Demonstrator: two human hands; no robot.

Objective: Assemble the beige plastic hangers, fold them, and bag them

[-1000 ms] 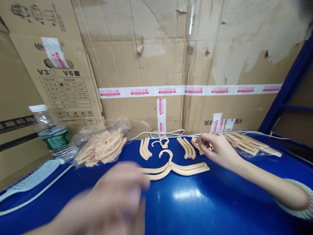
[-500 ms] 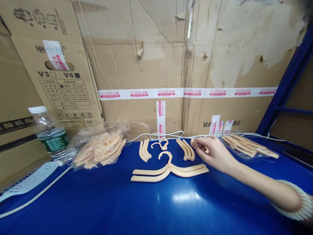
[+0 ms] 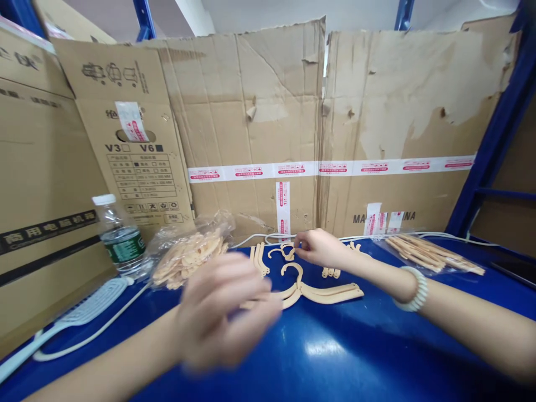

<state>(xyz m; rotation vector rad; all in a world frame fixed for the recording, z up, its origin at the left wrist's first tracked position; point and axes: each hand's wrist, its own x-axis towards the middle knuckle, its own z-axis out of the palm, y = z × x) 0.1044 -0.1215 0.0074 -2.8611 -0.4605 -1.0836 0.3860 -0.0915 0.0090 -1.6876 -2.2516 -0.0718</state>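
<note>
My right hand [image 3: 320, 247] reaches to the back of the blue table, thumb and fingers pinched at the right edge of the small beige hanger hooks [image 3: 287, 252]. Closer to me lies a beige folding hanger [image 3: 330, 293], hook pointing away and arms spread to both sides. My left hand [image 3: 228, 312] hovers in front of that hanger's left arms and partly hides them; motion blur smears its fingers. Several curved hanger arms [image 3: 259, 259] lie left of the hooks. More arms [image 3: 330, 273] on the right are partly covered by my right hand and forearm.
At left stand a water bottle [image 3: 123, 245], a pale blue hairbrush [image 3: 92, 304] and a clear bag of beige pieces [image 3: 188, 257]. A second bag of long beige pieces [image 3: 431, 254] lies at right. Cardboard [image 3: 251, 139] walls the back, with a white cable [image 3: 251, 238] along its foot.
My right hand has moved left, from beside the right-hand arms to the hooks. My left hand has come into view over the hanger's left side. The view has tilted up.
</note>
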